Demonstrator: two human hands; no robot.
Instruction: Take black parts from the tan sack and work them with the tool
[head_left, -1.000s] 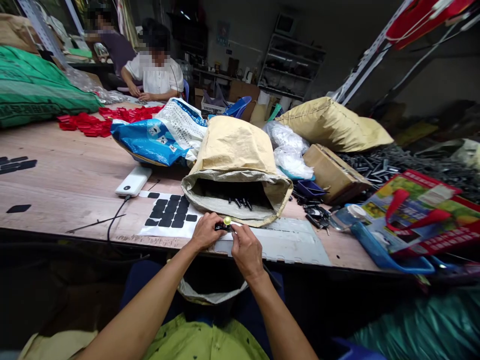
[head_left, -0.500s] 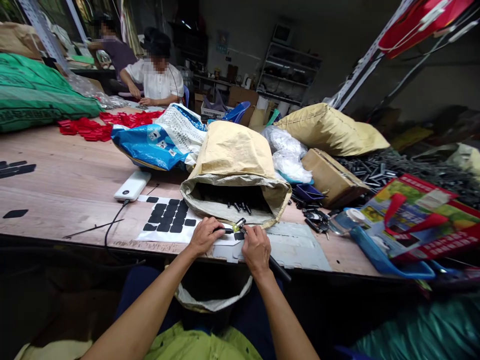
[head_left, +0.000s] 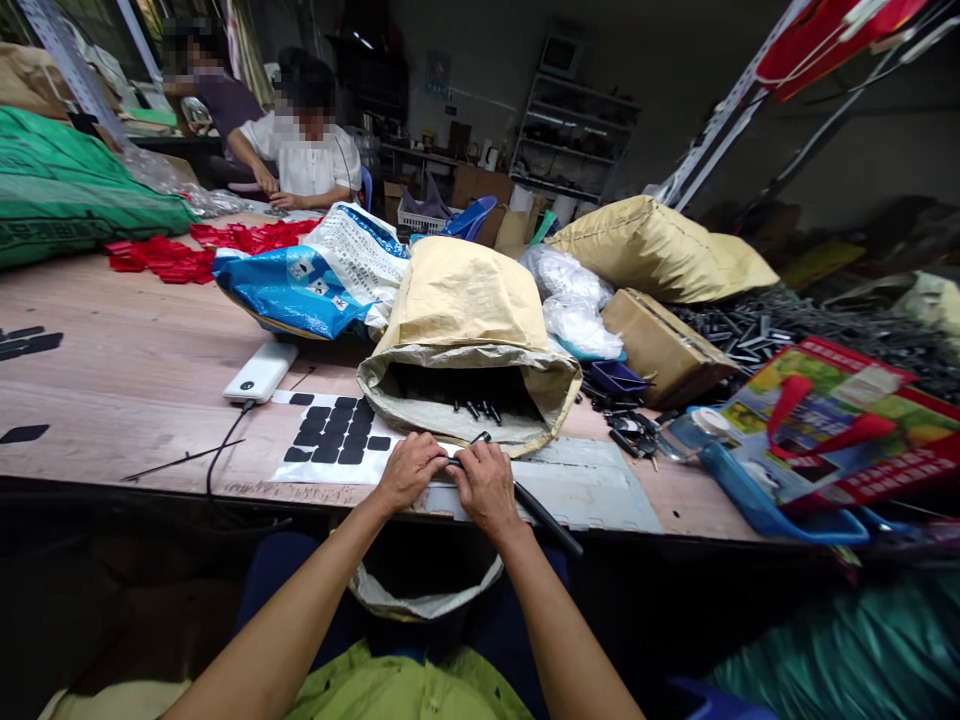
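Left hand [head_left: 409,472] and right hand [head_left: 487,487] pinched a dark part [head_left: 454,461], apparently steadying it; an open sack [head_left: 469,300] faced their grip.

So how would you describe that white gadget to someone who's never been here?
On the wooden table, find the blue-and-white bag left of the open tan sack. Just in front of that bag lies a flat white block with rounded corners. Unlike the thin black pieces nearby, it has a black cable at its near end.
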